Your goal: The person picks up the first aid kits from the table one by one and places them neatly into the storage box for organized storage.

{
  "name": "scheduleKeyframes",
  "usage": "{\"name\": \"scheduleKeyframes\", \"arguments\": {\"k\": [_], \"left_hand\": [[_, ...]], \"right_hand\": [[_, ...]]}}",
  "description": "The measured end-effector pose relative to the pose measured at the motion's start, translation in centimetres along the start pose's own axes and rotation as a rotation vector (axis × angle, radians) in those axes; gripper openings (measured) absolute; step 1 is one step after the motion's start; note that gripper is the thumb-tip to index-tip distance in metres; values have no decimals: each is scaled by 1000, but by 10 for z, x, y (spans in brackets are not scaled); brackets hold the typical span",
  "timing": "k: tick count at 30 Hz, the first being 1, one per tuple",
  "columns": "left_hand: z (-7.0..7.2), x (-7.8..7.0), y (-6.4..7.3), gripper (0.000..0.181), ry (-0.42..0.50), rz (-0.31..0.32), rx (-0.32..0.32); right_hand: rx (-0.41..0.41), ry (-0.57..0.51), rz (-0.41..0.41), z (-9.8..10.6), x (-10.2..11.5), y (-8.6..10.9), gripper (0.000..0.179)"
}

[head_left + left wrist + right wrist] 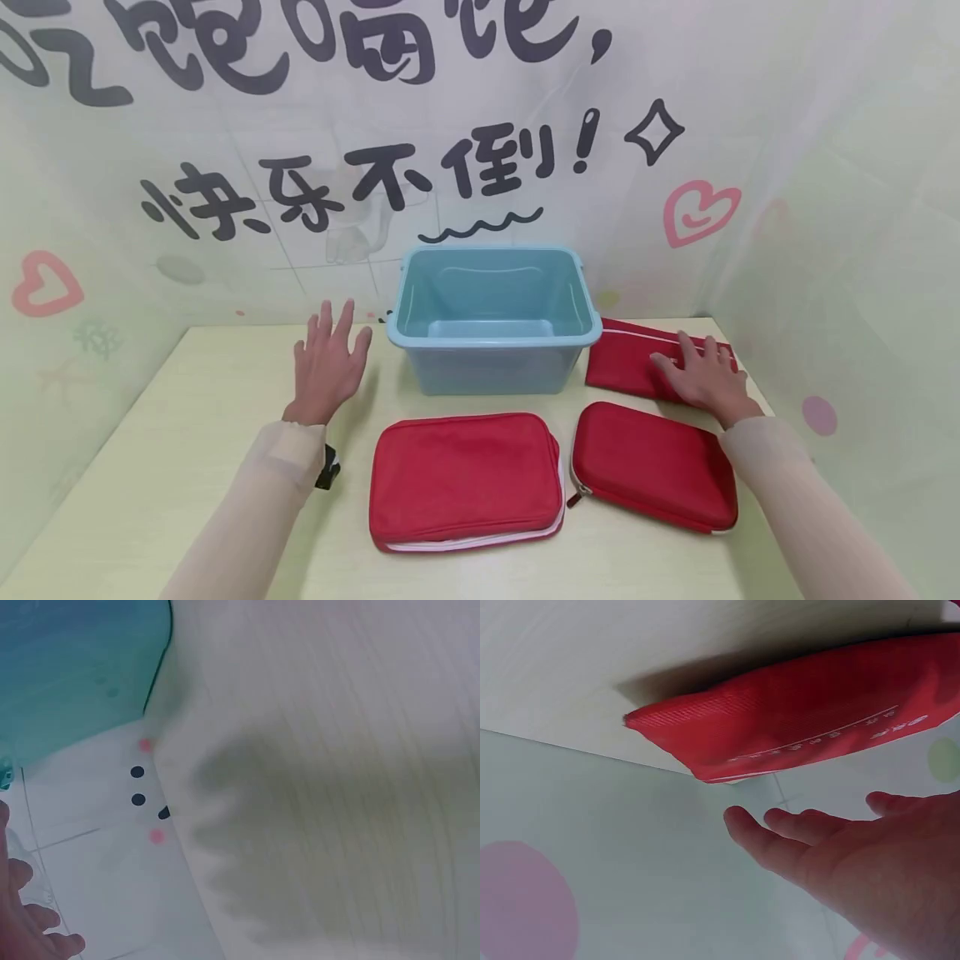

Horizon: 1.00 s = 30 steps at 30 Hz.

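My left hand [327, 367] hovers over the table left of a light blue plastic bin [495, 367], fingers spread, holding nothing. In the left wrist view, its fingers [22, 876] show at the lower left edge. My right hand [707, 377] is above a flat red pouch [630, 362] lying right of the bin, its fingers extended. From the right wrist view, a gap shows between that hand and the pouch, which bears white print. Nearer me lie a red zippered case [652, 462] on the right and a larger red fabric case [465, 475] with white edging in the middle.
A small black-and-white object [328, 468] sits partly behind my left sleeve. Printed wall sheets [480, 192] stand behind the pale wooden table [202, 400] and along both sides. The bin is upright, with its inside floor visible.
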<state>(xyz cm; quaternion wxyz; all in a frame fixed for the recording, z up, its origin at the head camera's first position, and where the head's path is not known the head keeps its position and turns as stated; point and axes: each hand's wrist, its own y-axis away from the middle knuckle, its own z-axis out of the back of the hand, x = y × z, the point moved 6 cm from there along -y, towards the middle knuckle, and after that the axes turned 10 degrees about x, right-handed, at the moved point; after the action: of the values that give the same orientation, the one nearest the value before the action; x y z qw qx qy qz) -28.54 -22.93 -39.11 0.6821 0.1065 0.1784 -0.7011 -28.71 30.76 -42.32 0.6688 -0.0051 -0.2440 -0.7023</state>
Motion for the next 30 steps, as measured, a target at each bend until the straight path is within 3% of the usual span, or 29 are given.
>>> {"name": "scheduleKeyframes", "arguments": {"k": [5, 11, 19, 25, 30], "left_hand": [[5, -11, -2, 63, 91, -15, -62], [11, -27, -2, 60, 205, -82, -128], [12, -50, -2, 60, 315, -160, -67], [8, -60, 0, 61, 330, -225, -15], [3, -64, 2, 61, 332, -237, 26]], "right_hand": [[27, -43, -46, -2, -12, 0, 92], [41, -76, -73, -2, -20, 1, 95], [31, -122, -134, -3, -30, 2, 100], [25, -146, -167, -4, -36, 5, 101], [40, -181, -188, -5, -42, 6, 102]]}}
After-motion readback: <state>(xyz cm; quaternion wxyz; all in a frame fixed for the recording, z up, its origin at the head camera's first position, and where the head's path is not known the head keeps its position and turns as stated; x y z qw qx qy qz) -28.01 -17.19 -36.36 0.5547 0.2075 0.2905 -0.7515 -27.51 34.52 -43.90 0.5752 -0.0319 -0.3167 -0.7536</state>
